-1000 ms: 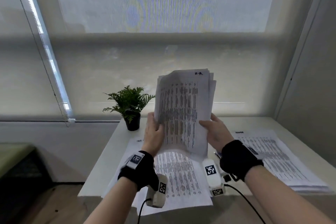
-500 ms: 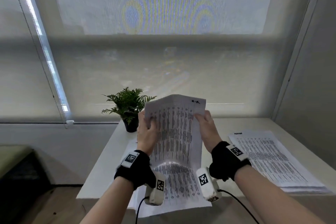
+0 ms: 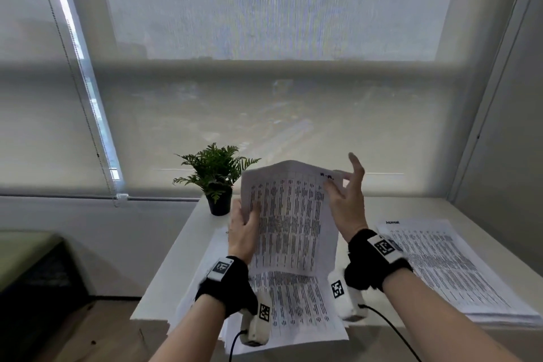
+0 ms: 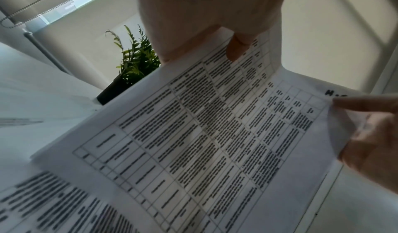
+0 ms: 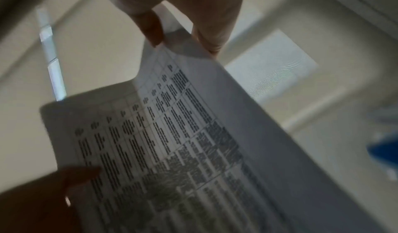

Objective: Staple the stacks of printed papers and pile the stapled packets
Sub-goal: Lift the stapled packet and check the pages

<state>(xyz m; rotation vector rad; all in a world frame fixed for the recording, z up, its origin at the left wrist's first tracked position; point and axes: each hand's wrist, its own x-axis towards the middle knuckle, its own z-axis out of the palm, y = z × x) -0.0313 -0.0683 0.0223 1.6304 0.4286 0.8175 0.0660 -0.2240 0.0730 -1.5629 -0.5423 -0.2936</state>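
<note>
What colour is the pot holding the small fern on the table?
Black. The pot shows best in the head view, at the table's far left corner.

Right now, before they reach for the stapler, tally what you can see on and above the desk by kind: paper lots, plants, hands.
Paper lots: 3, namely the held stack, the sheets under it, the right-hand pile
Potted plant: 1
Hands: 2, left hand, right hand
Stapler: 0 in view
Total: 6

White table (image 3: 182, 244) w/ potted fern (image 3: 216, 173) by big window, roller blind (image 3: 264, 38) down, daylight thru; wood floor (image 3: 111, 332).
</note>
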